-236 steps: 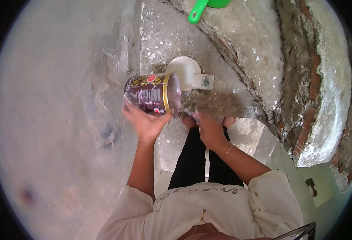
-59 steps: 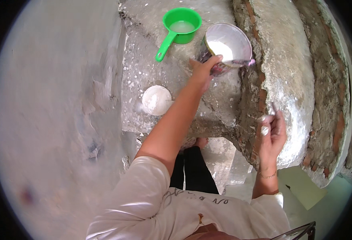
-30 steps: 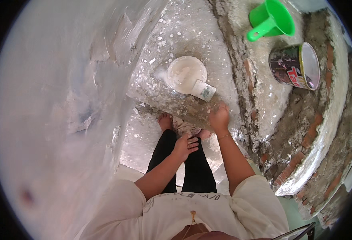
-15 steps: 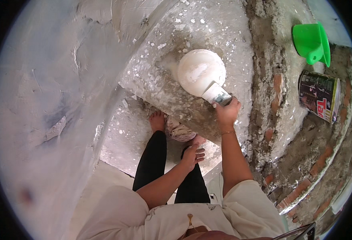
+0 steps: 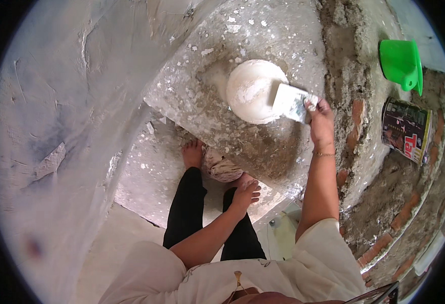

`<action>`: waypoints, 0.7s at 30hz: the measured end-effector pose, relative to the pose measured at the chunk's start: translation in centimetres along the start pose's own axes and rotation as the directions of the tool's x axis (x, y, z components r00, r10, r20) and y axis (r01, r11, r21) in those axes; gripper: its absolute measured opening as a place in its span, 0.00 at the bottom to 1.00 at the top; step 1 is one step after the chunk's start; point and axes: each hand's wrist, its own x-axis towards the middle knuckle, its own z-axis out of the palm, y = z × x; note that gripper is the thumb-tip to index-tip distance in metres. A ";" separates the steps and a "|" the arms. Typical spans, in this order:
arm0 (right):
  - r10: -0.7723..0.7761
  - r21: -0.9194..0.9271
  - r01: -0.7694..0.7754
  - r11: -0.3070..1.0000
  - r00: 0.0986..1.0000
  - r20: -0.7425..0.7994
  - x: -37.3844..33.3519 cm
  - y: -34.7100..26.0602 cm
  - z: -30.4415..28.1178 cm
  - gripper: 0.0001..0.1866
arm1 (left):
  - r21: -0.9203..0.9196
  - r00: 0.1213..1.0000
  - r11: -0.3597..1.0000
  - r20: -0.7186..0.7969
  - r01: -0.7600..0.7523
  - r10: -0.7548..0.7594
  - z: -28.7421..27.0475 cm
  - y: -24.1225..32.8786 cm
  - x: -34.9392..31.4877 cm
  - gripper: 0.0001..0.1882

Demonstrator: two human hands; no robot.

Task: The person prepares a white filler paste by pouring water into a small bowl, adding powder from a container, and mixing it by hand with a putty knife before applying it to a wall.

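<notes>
A round container of white paste (image 5: 248, 90) stands on the rough grey step. My right hand (image 5: 321, 117) pinches one end of a flat rectangular scraper (image 5: 290, 101), which is whitish and smeared. The scraper's far end overlaps the right rim of the container. My left hand (image 5: 244, 197) hangs in front of my lower leg, fingers loosely apart and holding nothing. Beside my feet, a crumpled pale patterned bundle (image 5: 222, 168) lies against the step.
A green plastic dipper (image 5: 399, 62) sits at the far right on a plastered ledge. Nearer lies a dark printed packet (image 5: 406, 129). Exposed brick and crumbling mortar (image 5: 402, 215) line the right side. A smeared grey plaster wall (image 5: 55, 116) fills the left.
My right hand has moved right and slightly away from me with the scraper, turning its face more into view. My left hand stays in about the same place.
</notes>
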 end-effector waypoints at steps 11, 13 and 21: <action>-0.079 -0.254 0.108 0.961 0.989 0.122 7.6 -1.1 3.7 0.11 | 0.092 0.994 0.991 -0.044 -0.098 0.102 1.7 -0.4 0.2 0.19; -0.008 -0.237 0.053 0.970 0.982 0.188 7.6 -1.4 4.6 0.11 | 0.114 0.993 0.987 -0.026 -0.114 0.117 1.1 -1.3 0.9 0.19; -0.059 -0.258 0.146 0.955 0.946 0.318 6.4 -3.0 5.6 0.10 | 0.232 0.978 0.952 -0.017 -0.197 0.207 0.7 -2.9 1.8 0.22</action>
